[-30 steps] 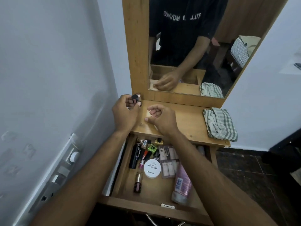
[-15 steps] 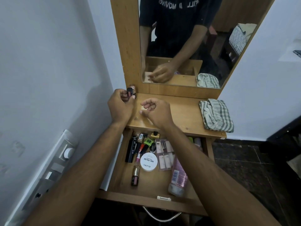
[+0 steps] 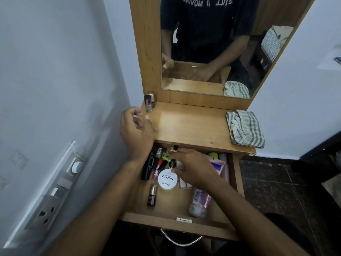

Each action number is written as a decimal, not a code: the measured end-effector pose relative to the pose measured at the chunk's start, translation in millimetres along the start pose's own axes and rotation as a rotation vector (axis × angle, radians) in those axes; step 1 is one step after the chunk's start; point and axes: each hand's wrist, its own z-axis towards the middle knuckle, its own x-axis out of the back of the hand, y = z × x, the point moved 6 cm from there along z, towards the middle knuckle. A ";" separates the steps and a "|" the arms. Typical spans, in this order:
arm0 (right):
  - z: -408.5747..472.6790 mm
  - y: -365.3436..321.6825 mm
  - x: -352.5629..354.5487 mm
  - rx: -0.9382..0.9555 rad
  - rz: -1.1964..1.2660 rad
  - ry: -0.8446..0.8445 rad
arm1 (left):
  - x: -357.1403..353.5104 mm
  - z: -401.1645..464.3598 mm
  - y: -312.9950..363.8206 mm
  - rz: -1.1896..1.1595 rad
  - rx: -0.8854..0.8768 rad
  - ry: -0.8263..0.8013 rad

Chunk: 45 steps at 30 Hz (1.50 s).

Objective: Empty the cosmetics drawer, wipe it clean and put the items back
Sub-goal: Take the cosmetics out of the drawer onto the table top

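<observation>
Since the earlier frame the right hand [image 3: 193, 168] has dropped from the counter [image 3: 193, 126] into the open drawer [image 3: 177, 225], and the left hand [image 3: 135, 129] has let go of the small bottle it held. That dark-capped bottle [image 3: 148, 103] now stands on the counter's back left corner, just beyond the left hand's fingertips, touching a rose-capped bottle [image 3: 151, 96] behind it. Loosely curled, the left hand holds nothing. Down in the drawer, the right hand's fingertips pinch a small black-capped bottle [image 3: 172, 163]. Just below those fingers lies a round white nail polish tin [image 3: 167, 179]; left of them lie dark tubes [image 3: 149, 166] and, nearer the drawer front, a gold-capped bottle [image 3: 152, 194]. Under the right wrist a pink tube [image 3: 200, 202] lies. Well right of both hands, a folded striped cloth [image 3: 244, 128] rests on the counter
</observation>
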 end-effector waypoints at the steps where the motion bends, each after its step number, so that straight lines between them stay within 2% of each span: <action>1: 0.0 1.3 -2.6 -0.019 0.009 -0.021 | 2.4 -9.7 3.8 -0.022 0.002 -0.029; 5: 2.3 5.1 -8.1 -0.063 0.036 0.003 | 2.6 -39.6 7.0 -0.035 0.007 -0.199; 10: -8.0 6.1 10.7 -0.104 0.122 0.106 | 4.0 -58.1 12.5 0.086 -0.127 -0.352; 16: -0.4 -8.6 100.4 -0.195 0.239 0.334 | -10.1 -67.0 -6.1 0.413 -0.104 -0.579; 19: 35.2 -3.6 132.7 -0.203 0.288 0.434 | -17.7 -80.5 -17.2 0.597 -0.114 -0.774; 21: 69.1 6.1 136.7 -0.222 0.296 0.435 | -22.7 -89.4 -22.2 0.696 -0.053 -0.914; 24: 116.8 10.4 128.6 -0.213 0.301 0.426 | -25.0 -96.1 -22.9 0.798 -0.036 -1.018; 32: 172.1 2.2 95.1 -0.177 0.177 0.435 | -29.3 -96.8 -24.5 0.876 -0.021 -1.059; 45: 171.2 4.1 83.7 -0.205 0.160 0.566 | -35.1 -92.0 -26.5 0.821 -0.005 -0.982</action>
